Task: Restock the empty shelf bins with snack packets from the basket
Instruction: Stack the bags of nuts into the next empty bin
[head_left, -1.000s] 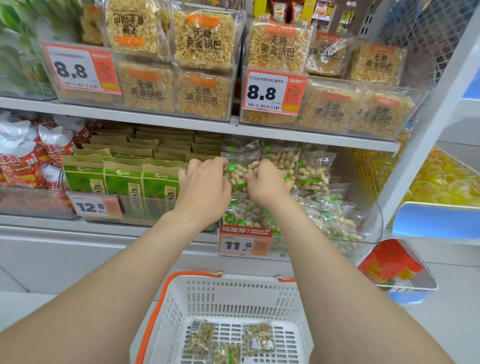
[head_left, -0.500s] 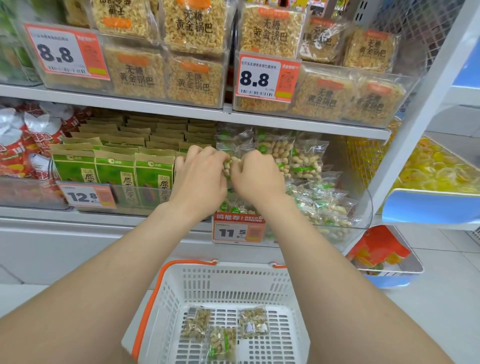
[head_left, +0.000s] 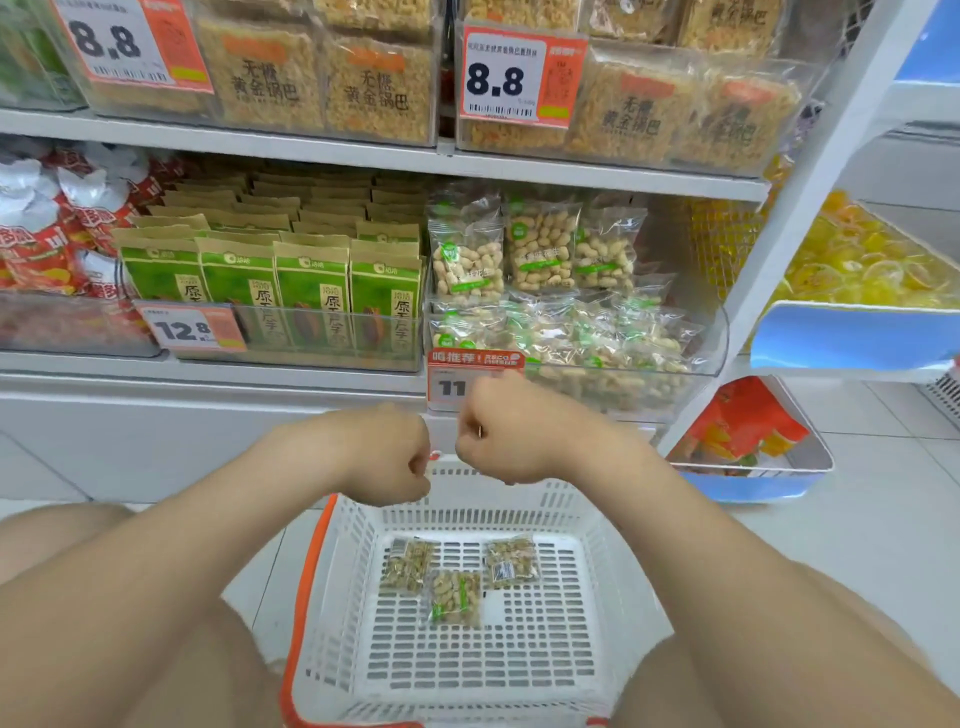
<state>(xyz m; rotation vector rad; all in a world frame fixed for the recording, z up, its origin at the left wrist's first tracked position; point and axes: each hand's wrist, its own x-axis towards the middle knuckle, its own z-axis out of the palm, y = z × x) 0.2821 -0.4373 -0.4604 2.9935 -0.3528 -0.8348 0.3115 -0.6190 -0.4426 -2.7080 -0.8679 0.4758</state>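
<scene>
Three light, crinkly peanut packets (head_left: 456, 582) lie on the white basket (head_left: 587, 525) floor, best pinched by a sealed edge, while left hand (head_left: 387, 457) and right hand (head_left: 506, 439) hover above, curled, holding nothing

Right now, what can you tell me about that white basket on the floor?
The white basket is perforated plastic with slotted walls and floor and an orange handle lying along its left rim. It sits on the tiled floor below the shelf. Inside lie three small clear peanut packets, flat, near the back. Neither hand touches it.
</scene>
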